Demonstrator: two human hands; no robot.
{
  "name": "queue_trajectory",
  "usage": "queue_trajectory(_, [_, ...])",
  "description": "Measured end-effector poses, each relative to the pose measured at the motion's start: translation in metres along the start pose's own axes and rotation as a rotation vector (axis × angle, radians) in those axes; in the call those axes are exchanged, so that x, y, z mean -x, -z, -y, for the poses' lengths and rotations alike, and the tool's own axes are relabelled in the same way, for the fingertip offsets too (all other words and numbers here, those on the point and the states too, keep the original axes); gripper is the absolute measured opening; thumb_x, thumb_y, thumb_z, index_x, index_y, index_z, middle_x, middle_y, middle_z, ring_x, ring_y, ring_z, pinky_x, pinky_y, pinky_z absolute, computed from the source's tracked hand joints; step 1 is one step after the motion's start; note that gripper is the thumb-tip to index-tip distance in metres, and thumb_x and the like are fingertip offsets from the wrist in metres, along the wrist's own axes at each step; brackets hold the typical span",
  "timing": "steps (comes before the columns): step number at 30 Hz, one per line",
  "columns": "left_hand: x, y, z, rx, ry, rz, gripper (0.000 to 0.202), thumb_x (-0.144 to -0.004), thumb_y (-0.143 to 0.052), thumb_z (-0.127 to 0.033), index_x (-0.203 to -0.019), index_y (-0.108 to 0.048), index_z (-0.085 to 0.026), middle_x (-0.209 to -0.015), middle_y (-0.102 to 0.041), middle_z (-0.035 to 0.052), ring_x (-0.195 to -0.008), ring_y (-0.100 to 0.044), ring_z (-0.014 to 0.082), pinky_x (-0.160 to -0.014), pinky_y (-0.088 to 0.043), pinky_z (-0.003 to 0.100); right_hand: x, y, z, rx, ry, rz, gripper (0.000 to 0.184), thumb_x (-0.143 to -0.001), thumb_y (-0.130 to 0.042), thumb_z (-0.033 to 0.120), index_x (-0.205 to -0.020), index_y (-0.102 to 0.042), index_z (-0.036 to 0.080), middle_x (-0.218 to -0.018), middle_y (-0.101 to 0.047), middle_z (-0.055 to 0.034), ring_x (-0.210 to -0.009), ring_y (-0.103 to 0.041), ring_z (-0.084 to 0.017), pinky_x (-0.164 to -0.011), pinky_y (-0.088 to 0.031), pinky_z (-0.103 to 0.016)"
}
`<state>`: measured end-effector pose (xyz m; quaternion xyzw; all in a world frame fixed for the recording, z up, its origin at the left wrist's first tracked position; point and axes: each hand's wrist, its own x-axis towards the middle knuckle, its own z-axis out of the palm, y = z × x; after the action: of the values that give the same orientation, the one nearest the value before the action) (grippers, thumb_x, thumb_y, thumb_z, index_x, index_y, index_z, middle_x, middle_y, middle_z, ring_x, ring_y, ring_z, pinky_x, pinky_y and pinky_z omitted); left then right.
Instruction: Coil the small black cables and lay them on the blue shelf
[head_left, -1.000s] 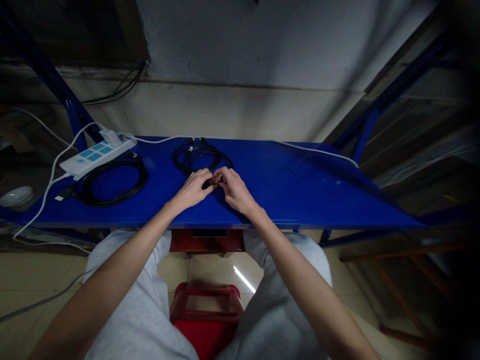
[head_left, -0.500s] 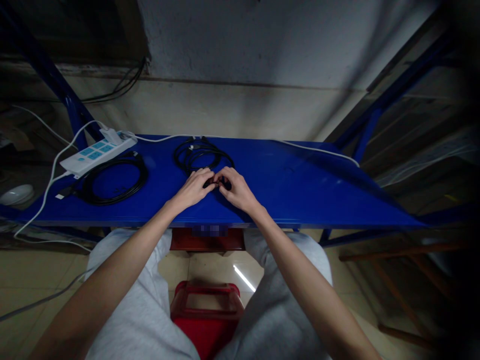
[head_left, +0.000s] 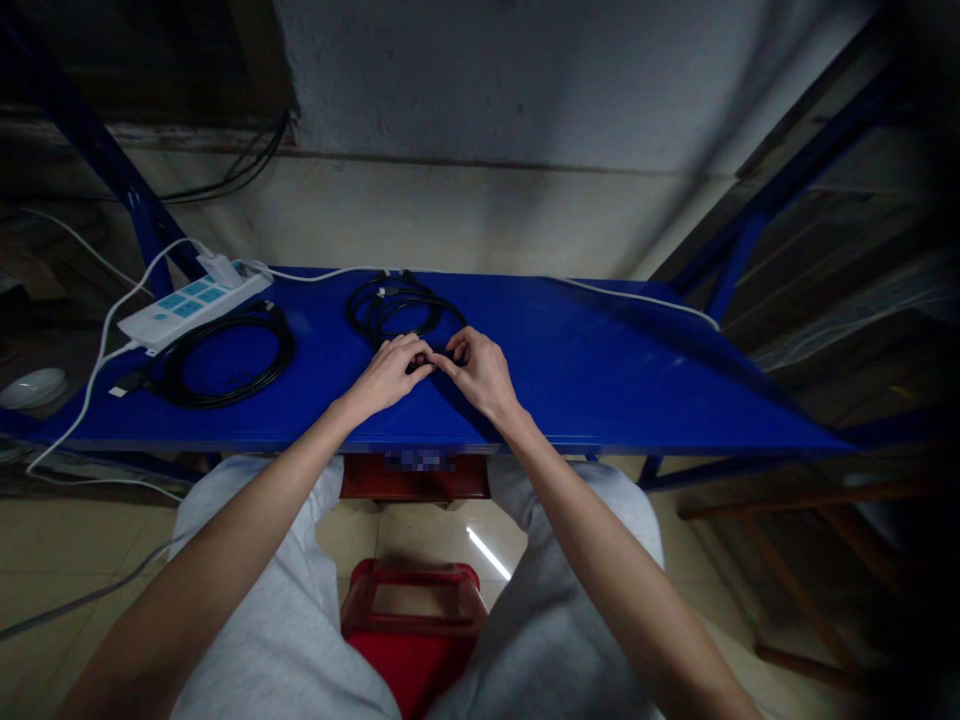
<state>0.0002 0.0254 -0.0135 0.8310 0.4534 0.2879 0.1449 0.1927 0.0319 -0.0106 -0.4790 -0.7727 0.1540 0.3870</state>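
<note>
A loosely coiled black cable (head_left: 397, 308) lies at the middle back of the blue shelf (head_left: 600, 370). My left hand (head_left: 390, 372) and my right hand (head_left: 480, 372) meet at the near edge of that coil. The fingers of both are curled and pinched on a part of the black cable between them. The piece they hold is mostly hidden by the fingertips.
A second black cable coil (head_left: 225, 355) lies to the left, beside a white power strip (head_left: 191, 303) with blue sockets. White cords (head_left: 637, 298) run along the shelf's back edge. A red stool (head_left: 409, 625) stands between my knees. Blue rack posts rise at both sides.
My right hand has shifted slightly right and up, its fingers more curled. My left hand has hardly moved. Both stay pinched on the cable.
</note>
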Motion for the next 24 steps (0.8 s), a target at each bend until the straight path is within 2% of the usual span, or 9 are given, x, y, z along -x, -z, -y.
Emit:
queue_trajectory(5, [0.0,0.001,-0.0005,-0.001,-0.017,-0.001,0.009,-0.094,-0.06,-0.027,-0.094,-0.065,-0.02,-0.089,-0.059,0.003,-0.09,-0.057,0.0204,-0.085,-0.045,0.036,-0.0001,-0.0004,0.0003,-0.002,0.133,0.069,0.014,-0.092,-0.066,0.028,-0.081,-0.062,0.019,-0.085,-0.063,-0.005,-0.081,-0.054,-0.019,-0.072,-0.039,-0.03])
queue_trajectory(12, [0.0001,-0.0009,0.0032,0.028,-0.012,-0.013,0.008,-0.093,-0.062,-0.027,-0.095,-0.065,-0.02,-0.09,-0.059,0.0024,-0.088,-0.057,0.0191,-0.084,-0.044,0.035,-0.0011,0.0006,-0.0028,-0.125,0.158,0.082,0.007,-0.091,-0.063,0.02,-0.083,-0.064,0.019,-0.087,-0.064,-0.0059,-0.085,-0.055,-0.02,-0.075,-0.042,-0.032])
queue_trajectory(18, [-0.0002,-0.001,0.0034,0.042,-0.007,-0.02,0.007,-0.092,-0.063,-0.026,-0.093,-0.066,-0.02,-0.088,-0.059,0.0023,-0.086,-0.057,0.019,-0.083,-0.044,0.035,-0.0006,-0.001,-0.0054,-0.172,0.213,0.079,0.013,-0.089,-0.055,0.01,-0.085,-0.063,0.019,-0.087,-0.063,-0.0054,-0.086,-0.056,-0.02,-0.077,-0.042,-0.032])
queue_trajectory(24, [-0.0001,-0.0009,0.0026,0.041,-0.006,-0.021,0.007,-0.092,-0.062,-0.026,-0.092,-0.065,-0.02,-0.088,-0.059,0.0022,-0.087,-0.057,0.0186,-0.083,-0.044,0.034,-0.0005,-0.0022,-0.0067,-0.144,0.239,0.073,0.013,-0.09,-0.054,0.011,-0.085,-0.062,0.019,-0.087,-0.064,-0.0051,-0.085,-0.056,-0.02,-0.077,-0.041,-0.033])
